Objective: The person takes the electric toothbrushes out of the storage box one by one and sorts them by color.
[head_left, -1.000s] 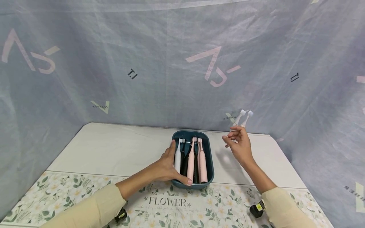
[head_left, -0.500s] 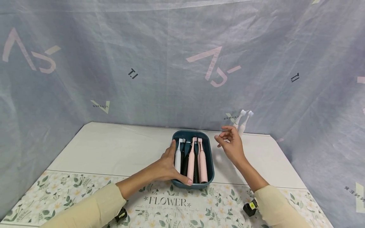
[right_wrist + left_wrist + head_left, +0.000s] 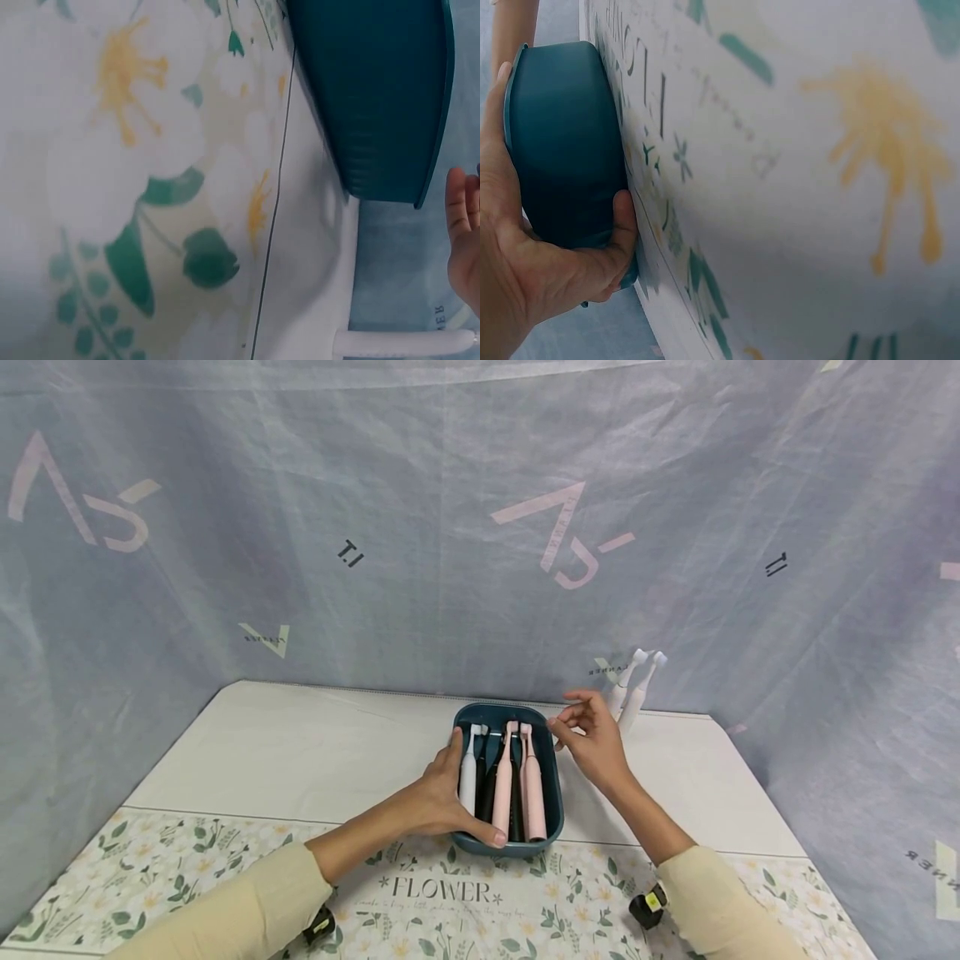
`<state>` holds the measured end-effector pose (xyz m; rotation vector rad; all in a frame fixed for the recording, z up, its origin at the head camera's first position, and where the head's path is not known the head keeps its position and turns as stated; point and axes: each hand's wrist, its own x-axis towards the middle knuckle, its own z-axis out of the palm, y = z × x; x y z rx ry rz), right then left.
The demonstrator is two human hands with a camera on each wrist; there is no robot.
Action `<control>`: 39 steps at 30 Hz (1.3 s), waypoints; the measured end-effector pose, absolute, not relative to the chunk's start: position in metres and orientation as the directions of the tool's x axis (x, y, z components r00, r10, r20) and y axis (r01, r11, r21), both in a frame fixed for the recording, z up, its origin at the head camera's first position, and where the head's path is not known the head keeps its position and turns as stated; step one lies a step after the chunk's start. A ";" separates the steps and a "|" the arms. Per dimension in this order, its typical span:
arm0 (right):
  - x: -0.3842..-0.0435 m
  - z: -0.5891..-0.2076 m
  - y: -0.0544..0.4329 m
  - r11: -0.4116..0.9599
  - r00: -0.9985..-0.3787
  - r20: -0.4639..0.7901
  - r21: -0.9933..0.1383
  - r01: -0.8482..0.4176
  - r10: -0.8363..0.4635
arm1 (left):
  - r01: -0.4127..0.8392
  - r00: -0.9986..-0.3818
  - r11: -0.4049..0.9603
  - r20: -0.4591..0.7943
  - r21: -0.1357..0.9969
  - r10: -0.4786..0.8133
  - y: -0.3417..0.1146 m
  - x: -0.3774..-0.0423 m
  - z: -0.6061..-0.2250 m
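Note:
A dark teal bin (image 3: 557, 802) holds electric toothbrushes: a white toothbrush (image 3: 467, 781), several black ones such as this black toothbrush (image 3: 516, 814), a pink toothbrush (image 3: 502, 793) and more pink at the right (image 3: 534, 797). My left hand (image 3: 435, 797) grips the bin's left side, thumb over the front rim; the left wrist view shows fingers curled against its outer wall (image 3: 562, 142). Beside the bin's far right rim, my right hand (image 3: 596, 747) hovers with loosely bent fingers and nothing in them. The right wrist view catches only part of that hand (image 3: 465, 255) near the rim.
Two white toothbrushes stand upright behind the right hand, a left one (image 3: 618, 692) and a right one (image 3: 634, 700). A grey printed cloth (image 3: 420, 568) hangs close behind the table. The mat (image 3: 300, 752) is white at the back and floral in front.
My right hand has moved left, from in front of the two standing white toothbrushes to the bin's right rim, uncovering more of them. The left hand and the bin have stayed still.

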<state>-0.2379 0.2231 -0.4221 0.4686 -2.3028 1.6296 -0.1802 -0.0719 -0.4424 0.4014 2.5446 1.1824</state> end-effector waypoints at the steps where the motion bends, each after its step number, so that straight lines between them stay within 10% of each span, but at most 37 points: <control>1: -0.238 -0.422 0.222 0.302 -0.906 0.409 -0.855 -0.421 -0.105 | 0.123 -0.914 0.621 -0.156 0.774 0.375 -0.072 -0.180 -0.442; 39: -0.227 -0.423 0.180 0.283 -0.918 0.306 -0.884 -0.373 -0.252 | 0.108 -0.911 0.648 -0.187 0.754 0.369 -0.072 -0.179 -0.442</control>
